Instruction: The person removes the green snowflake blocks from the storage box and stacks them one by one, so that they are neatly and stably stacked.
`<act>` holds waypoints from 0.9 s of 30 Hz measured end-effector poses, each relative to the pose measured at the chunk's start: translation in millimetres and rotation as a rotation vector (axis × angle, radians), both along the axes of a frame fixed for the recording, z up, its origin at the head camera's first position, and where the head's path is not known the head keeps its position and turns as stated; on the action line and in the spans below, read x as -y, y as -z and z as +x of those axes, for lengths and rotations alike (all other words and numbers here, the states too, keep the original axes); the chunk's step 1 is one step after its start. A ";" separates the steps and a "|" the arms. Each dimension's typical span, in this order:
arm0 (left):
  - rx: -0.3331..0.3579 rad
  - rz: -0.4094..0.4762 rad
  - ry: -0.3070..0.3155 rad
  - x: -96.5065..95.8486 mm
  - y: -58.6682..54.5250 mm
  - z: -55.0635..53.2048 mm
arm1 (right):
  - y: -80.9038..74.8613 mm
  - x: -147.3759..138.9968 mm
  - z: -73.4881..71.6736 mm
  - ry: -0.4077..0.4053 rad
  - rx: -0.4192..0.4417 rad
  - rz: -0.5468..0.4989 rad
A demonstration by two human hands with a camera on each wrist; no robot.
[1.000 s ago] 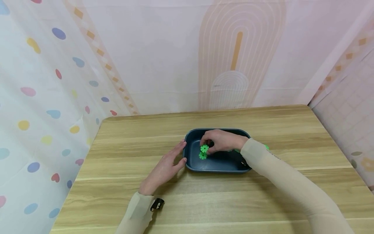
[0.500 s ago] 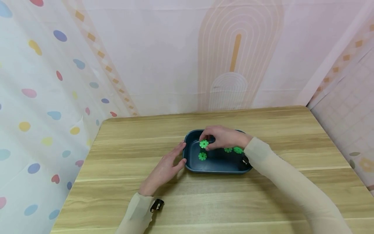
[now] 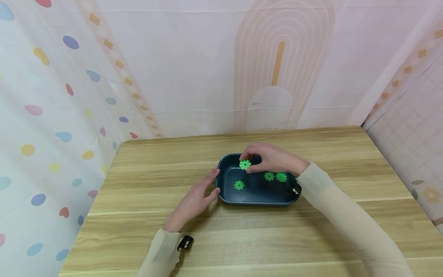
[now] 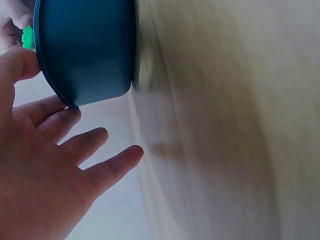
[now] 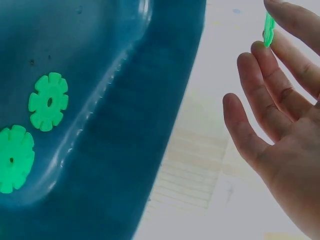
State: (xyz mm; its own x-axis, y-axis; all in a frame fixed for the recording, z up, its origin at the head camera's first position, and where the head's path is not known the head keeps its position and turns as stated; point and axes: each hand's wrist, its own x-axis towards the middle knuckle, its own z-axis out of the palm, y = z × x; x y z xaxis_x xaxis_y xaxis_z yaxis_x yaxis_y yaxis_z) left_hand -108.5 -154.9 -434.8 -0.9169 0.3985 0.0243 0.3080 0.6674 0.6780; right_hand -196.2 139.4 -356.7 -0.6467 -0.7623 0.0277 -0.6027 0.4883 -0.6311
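A dark blue rectangular tub (image 3: 256,204) with rounded corners stands on the table. My left hand (image 3: 194,200) rests at its left end, fingers extended and fingertips touching the rim; in the left wrist view the last two fingers stick out apart from the wall. Over the tub, my right hand (image 3: 273,158) pinches a green notched plastic disc (image 3: 245,164) between thumb and finger, seen edge-on in the right wrist view. Inside on the floor lie one green disc (image 3: 239,185) at the left and two more, a middle disc (image 3: 269,176) and a right disc (image 3: 281,177).
The tub sits on a wood-grain table (image 3: 155,165). Behind it hangs a pale curtain (image 3: 194,77) with an arch pattern, and a dotted curtain (image 3: 52,154) hangs at the left. Both sleeves carry a small black device, one being the left wrist device (image 3: 185,243).
My right hand has risen and drawn back with its disc, away from the disc at the left. Two discs its arm was covering now show. The left hand has stayed at the rim.
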 end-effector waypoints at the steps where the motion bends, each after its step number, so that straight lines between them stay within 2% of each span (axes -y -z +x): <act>1: -0.001 -0.004 -0.001 0.1 0.0 -0.3 | -1.1 -1.3 1.1 0.000 -0.005 -0.006; 10: -0.020 -0.025 -0.016 1.1 -1.6 -0.9 | -8.3 -15.0 13.5 0.027 -0.046 -0.031; 18: -0.041 -0.005 -0.019 -0.1 -5.7 -3.9 | -11.4 -29.9 25.5 0.072 -0.095 -0.059; 27: -0.029 -0.012 -0.039 -0.7 -9.0 -3.4 | -12.0 -44.7 40.1 0.125 -0.114 -0.090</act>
State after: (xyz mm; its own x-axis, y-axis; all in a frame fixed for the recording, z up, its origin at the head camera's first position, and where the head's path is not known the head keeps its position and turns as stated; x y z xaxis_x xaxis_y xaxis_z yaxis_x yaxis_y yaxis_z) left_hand -111.9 -154.2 -425.8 -0.9307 0.3628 0.0467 0.3011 0.6875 0.6608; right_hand -156.2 184.0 -344.8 -0.7252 -0.6669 0.1710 -0.6108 0.5086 -0.6068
